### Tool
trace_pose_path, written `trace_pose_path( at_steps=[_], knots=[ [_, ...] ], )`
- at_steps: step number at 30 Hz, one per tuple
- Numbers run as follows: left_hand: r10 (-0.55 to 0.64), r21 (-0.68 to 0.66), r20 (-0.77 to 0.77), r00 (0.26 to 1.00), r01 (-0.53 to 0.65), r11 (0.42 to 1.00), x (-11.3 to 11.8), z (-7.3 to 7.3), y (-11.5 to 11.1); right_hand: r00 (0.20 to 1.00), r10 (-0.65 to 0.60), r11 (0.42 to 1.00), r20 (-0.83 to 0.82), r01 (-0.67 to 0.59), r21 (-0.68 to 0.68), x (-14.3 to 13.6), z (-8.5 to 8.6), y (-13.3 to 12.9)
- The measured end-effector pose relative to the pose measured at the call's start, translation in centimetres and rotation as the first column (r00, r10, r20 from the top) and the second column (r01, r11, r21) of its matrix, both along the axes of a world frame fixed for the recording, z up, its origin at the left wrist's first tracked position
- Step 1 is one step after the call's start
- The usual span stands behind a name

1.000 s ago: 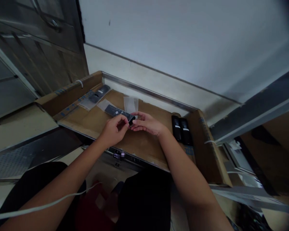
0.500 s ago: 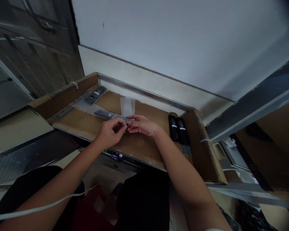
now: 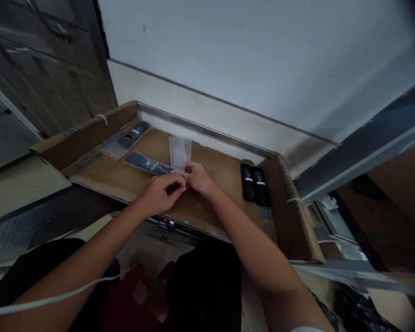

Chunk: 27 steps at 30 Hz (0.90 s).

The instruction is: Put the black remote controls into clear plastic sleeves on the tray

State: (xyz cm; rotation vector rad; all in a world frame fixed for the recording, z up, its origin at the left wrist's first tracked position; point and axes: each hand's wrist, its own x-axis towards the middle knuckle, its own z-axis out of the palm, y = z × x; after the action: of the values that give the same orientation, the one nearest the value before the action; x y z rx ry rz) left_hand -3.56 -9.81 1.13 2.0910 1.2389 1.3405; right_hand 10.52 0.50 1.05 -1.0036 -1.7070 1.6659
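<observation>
A clear plastic bag (image 3: 148, 163) with a long dark object inside lies slanting across the cardboard. Both hands pinch the right end of this bag. My left hand (image 3: 163, 192) is closed, thumb and forefinger together at the bag's near corner. Just beyond it, my right hand (image 3: 198, 177) has its fingertips closed at the same end, and the exact grip is partly hidden. Behind the hands lies a whitish, flat translucent bag (image 3: 180, 150). Another bagged dark object (image 3: 127, 138), bearing a small white label, rests at the back left.
The cardboard tray (image 3: 207, 207) has raised walls left and right. Two long black objects with white labels (image 3: 255, 184) lie side by side by its right wall (image 3: 293, 207). A small lit display (image 3: 166, 224) sits at the front edge. A white cable (image 3: 55, 300) crosses my left forearm.
My right hand has turned and drawn in, its fingers now curled at the bag's end. The bag has shifted slightly left and lies apart from the back-left bag. The view moved a little.
</observation>
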Motion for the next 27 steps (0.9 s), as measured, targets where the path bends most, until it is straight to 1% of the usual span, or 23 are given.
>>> trace_pose_path(
  at_steps=[2,4,5,7,8,10,11,13,15,17,19,21,24,25,27],
  knots=[
    [0.033,-0.024,0.04,0.999,-0.032,0.999,0.1,0.0,-0.2,0.999,-0.029,0.998,-0.034,0.031,0.048,0.0,0.3,-0.1],
    [0.091,-0.088,0.187,0.978,-0.075,0.993,0.2,0.0,-0.4,0.994,-0.041,0.998,-0.097,0.045,0.045,0.3,0.8,-0.1],
    [0.129,-0.144,0.281,0.951,-0.091,0.985,0.2,0.1,-0.6,0.99,-0.042,0.999,-0.136,0.046,0.027,0.4,1.1,-0.1],
    [0.24,-0.284,0.452,0.859,-0.116,0.952,0.2,0.3,-0.6,0.976,-0.051,0.999,-0.212,0.05,-0.012,0.8,1.6,-0.1],
    [0.302,-0.364,0.511,0.805,-0.115,0.924,0.0,0.4,-0.5,0.968,-0.056,0.998,-0.245,0.051,-0.024,1.0,1.8,0.0],
    [0.413,-0.514,0.587,0.697,-0.073,0.855,-0.4,0.7,0.1,0.955,-0.047,0.999,-0.292,0.04,-0.029,1.3,2.1,0.0],
    [0.456,-0.575,0.615,0.643,-0.03,0.818,-0.6,0.8,0.6,0.952,-0.031,0.999,-0.305,0.025,-0.024,1.5,2.2,-0.1],
    [0.522,-0.652,0.655,0.547,0.059,0.756,-1.2,1.0,1.6,0.949,0.019,1.0,-0.316,-0.024,-0.009,1.6,2.5,-0.3],
    [0.568,-0.674,0.68,0.464,0.092,0.733,-1.7,1.0,2.4,0.951,0.104,0.994,-0.292,-0.108,0.004,1.8,2.8,-0.6],
    [0.581,-0.664,0.707,0.403,0.094,0.742,-1.9,0.9,2.9,0.942,0.224,0.972,-0.251,-0.233,-0.008,1.9,3.2,-1.0],
    [0.563,-0.627,0.748,0.352,0.097,0.773,-1.9,0.9,3.1,0.914,0.337,0.936,-0.226,-0.351,-0.026,2.1,3.5,-1.4],
    [0.551,-0.594,0.785,0.283,0.096,0.798,-1.8,1.0,3.0,0.894,0.39,0.915,-0.22,-0.404,-0.019,2.2,3.8,-1.5],
    [0.557,-0.571,0.812,0.176,0.041,0.82,-1.6,1.1,2.9,0.909,0.364,0.927,-0.204,-0.375,-0.019,2.4,3.6,-1.4],
    [0.552,-0.56,0.819,0.155,0.01,0.828,-1.6,1.1,2.9,0.92,0.339,0.936,-0.195,-0.351,-0.028,2.4,3.6,-1.3],
    [0.526,-0.525,0.839,0.139,-0.047,0.85,-1.6,1.2,2.8,0.945,0.275,0.957,-0.176,-0.286,-0.039,2.6,3.5,-0.9]
  ],
)
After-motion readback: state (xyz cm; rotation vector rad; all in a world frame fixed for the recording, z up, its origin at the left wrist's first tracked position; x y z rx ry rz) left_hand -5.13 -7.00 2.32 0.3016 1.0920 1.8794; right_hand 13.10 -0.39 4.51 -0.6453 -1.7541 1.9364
